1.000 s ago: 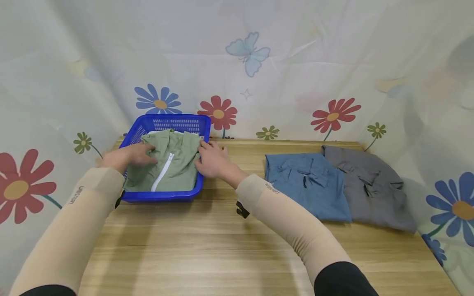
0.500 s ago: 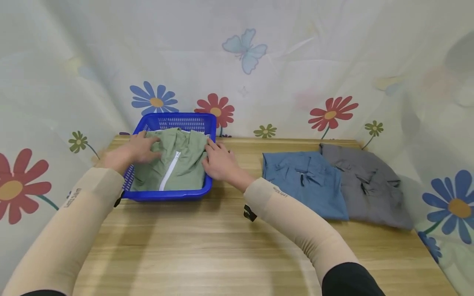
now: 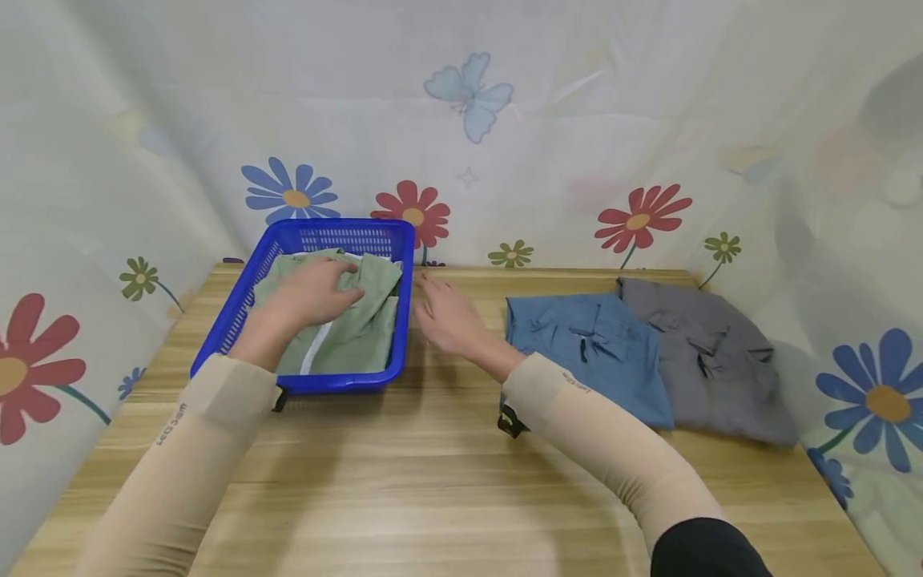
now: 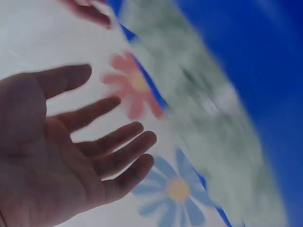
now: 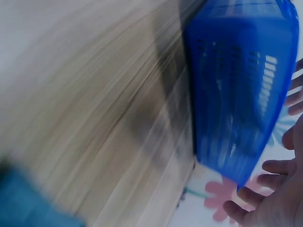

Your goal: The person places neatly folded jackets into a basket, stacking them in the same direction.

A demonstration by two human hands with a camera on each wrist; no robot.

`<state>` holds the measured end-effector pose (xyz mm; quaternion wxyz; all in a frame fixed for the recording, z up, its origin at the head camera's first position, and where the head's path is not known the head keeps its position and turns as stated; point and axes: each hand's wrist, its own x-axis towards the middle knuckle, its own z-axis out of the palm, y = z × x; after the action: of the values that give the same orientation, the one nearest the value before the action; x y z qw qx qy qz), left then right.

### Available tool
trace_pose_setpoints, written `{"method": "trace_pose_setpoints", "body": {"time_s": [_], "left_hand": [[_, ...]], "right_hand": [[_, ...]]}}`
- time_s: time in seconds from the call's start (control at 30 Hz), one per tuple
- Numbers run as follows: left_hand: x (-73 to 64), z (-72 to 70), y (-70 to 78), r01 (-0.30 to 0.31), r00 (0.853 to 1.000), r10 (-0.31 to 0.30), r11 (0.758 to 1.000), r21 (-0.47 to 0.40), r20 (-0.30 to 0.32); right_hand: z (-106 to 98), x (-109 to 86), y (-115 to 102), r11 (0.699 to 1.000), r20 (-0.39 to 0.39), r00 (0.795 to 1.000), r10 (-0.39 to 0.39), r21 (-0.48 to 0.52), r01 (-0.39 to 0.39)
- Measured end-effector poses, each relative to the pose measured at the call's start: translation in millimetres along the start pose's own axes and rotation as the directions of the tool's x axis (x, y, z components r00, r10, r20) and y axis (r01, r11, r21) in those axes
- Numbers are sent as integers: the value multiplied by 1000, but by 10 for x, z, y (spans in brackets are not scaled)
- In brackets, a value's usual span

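Note:
A green garment (image 3: 364,328) with a white zipper lies folded inside a blue plastic basket (image 3: 400,353) on the left of the table. My left hand (image 3: 306,296) hovers over the garment with spread, relaxed fingers; the left wrist view shows its palm (image 4: 52,146) bare and holding nothing. Just outside the basket's right side is my right hand (image 3: 450,316), its fingers loosely extended. In the right wrist view, that hand (image 5: 279,198) appears beside the basket wall (image 5: 227,104) with nothing in its grasp.
A folded blue garment (image 3: 591,361) lies on the right of the wooden table (image 3: 433,481), partly overlapping a folded grey garment (image 3: 728,369). A flower-printed curtain (image 3: 548,120) hangs behind and along the sides.
My left hand has moved right, from the basket's left side to over the green garment. The right hand has let go of the basket's right edge and drawn away to the right.

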<state>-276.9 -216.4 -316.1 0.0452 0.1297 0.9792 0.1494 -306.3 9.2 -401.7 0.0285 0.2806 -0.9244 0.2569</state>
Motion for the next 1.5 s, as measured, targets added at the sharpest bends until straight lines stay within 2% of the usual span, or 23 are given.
{"method": "trace_pose_setpoints", "body": {"time_s": [0.13,0.2,0.3,0.37,0.43,0.57,0.7,0.8,0.9,1.03,1.1,1.17,1.23,1.3,1.5], "left_hand": [[-21,141,386,-38,995,26,991,-131,-93],[-32,247,577,-92,989,69,979,-181,-130],[-46,444,828,-194,974,157,950,-246,-160],[-53,594,967,-249,966,216,924,-290,-141],[-61,751,1082,-266,964,253,901,-343,-83],[-22,1069,1234,-262,952,303,875,-407,38],[92,1331,1305,-247,944,321,842,-480,76],[175,1470,1320,-205,952,296,811,-548,81],[225,1556,1318,-113,969,224,776,-621,104],[284,1638,1307,1,983,129,700,-715,127],[315,1685,1296,37,987,92,662,-748,130],[335,1716,1283,62,991,53,637,-769,124],[346,1733,1269,83,992,20,622,-779,122],[358,1743,1258,100,993,-6,618,-780,122],[387,1765,1216,92,995,-35,635,-767,91]], "right_hand": [[-203,-218,227,997,29,998,60,51,-62],[-289,-336,345,993,34,994,107,53,-108],[-396,-526,517,985,38,985,167,47,-169],[-447,-660,636,979,44,979,200,32,-201],[-495,-799,742,973,51,973,227,20,-228],[-575,-1071,941,961,40,960,276,-7,-276],[-667,-1329,1122,930,17,930,368,-28,-367],[-728,-1483,1247,888,22,889,458,-55,-456],[-741,-1567,1344,862,61,861,505,-88,-499],[-687,-1592,1410,864,119,857,502,-115,-490],[-644,-1581,1420,869,134,860,492,-126,-478],[-606,-1551,1421,874,135,865,483,-132,-467],[-581,-1515,1410,880,135,872,471,-135,-454],[-562,-1481,1408,884,138,875,464,-133,-448],[-501,-1401,1361,896,140,886,442,-121,-428]]}}
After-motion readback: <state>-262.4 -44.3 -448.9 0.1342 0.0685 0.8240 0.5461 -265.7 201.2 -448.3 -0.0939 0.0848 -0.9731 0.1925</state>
